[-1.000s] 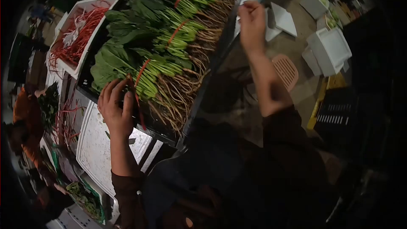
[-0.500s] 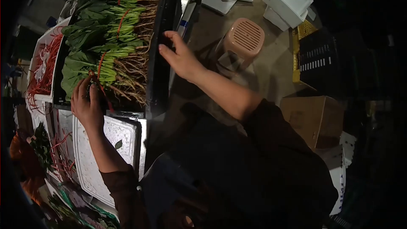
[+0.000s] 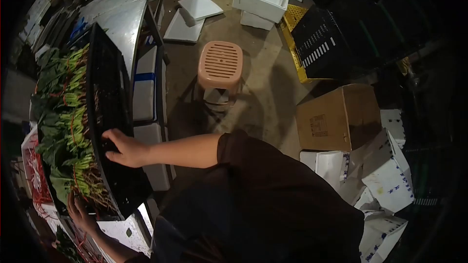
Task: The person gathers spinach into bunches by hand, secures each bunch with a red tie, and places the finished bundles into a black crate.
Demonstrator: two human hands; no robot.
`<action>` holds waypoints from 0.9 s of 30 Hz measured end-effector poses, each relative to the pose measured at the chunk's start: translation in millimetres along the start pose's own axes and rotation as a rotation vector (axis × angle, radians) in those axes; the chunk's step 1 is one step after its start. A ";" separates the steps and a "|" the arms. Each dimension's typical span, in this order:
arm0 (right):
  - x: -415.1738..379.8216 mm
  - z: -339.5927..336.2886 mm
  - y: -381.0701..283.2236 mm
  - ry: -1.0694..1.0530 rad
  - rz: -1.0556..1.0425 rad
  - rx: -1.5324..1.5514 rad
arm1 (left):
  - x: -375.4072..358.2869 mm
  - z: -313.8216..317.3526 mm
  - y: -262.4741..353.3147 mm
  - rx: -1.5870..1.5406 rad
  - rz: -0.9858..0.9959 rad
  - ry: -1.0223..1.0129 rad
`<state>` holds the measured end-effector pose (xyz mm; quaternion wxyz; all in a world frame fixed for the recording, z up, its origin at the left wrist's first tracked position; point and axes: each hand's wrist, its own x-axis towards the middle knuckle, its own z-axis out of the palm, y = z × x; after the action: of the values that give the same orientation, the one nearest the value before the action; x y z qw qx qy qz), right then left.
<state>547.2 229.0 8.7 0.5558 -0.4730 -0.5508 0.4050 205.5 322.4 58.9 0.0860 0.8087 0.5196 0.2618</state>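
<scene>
Bundles of spinach (image 3: 75,131), tied with red bands, lie in a row in a black crate (image 3: 114,68), their leaves to the left and roots to the right. My left hand (image 3: 83,218) is at the near end of the row, fingers stretched up against the leaves and stems of the nearest bundle. Along the crate's right wall rests my right hand (image 3: 127,150), thumb and fingers apart, fingertips close to the upper rim. Neither hand shows anything enclosed in its grip.
Red ties (image 3: 36,170) fill a white box at the left. A metal table (image 3: 124,24) stands beyond the crate. On the floor are a pink stool (image 3: 221,61), foam boxes (image 3: 261,0), foam lids (image 3: 200,7), a cardboard box (image 3: 324,119) and a black crate (image 3: 317,44) on a yellow one.
The view has swung to the right, so the crate and both hands appear farther left and lower. More of the crate's right wall shows. Both hands stay at the crate.
</scene>
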 end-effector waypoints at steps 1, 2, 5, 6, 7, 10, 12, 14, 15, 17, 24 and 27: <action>-3.5 -11.2 -3.6 -0.072 0.005 -0.003 | 2.9 4.2 -1.1 -0.003 0.010 -0.009; -7.0 -21.5 -5.2 -0.135 0.033 -0.069 | 3.5 5.2 -1.1 -0.166 0.019 -0.003; -22.0 -47.7 -17.5 -0.312 0.116 -0.132 | -3.9 0.6 -9.4 -0.327 0.022 0.031; -25.6 -46.6 -15.0 -0.289 0.052 -0.102 | -6.5 1.3 -3.2 -0.197 0.011 0.120; -28.3 -43.5 -11.0 -0.297 -0.010 -0.051 | -8.0 2.4 17.8 -0.252 -0.054 0.131; -29.1 -32.0 1.9 -0.424 0.021 -0.025 | -6.9 5.9 53.0 0.162 -0.031 0.337; -34.9 -22.7 36.4 -0.575 0.082 -0.055 | -11.3 6.7 64.9 0.222 -0.084 0.507; -42.1 -23.0 65.0 -0.721 0.129 -0.325 | -30.3 16.1 77.3 0.148 -0.212 0.739; -52.3 -22.8 76.2 -0.773 0.253 -0.247 | -43.9 24.8 79.1 0.137 -0.191 0.851; -76.3 -38.8 124.8 -0.862 0.127 -0.470 | -87.6 26.7 107.6 0.145 -0.209 0.875; -126.4 -0.9 147.8 -1.146 0.376 -0.672 | -353.1 65.9 122.8 0.053 -0.756 0.679; -134.4 56.1 158.4 -1.253 0.248 -0.648 | -476.4 94.8 139.0 -0.094 -1.334 0.466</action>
<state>493.8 138.5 -179.0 -0.0834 -0.3520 -0.8012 0.4766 210.8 -148.7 -123.6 0.1494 0.2363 0.8972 0.3418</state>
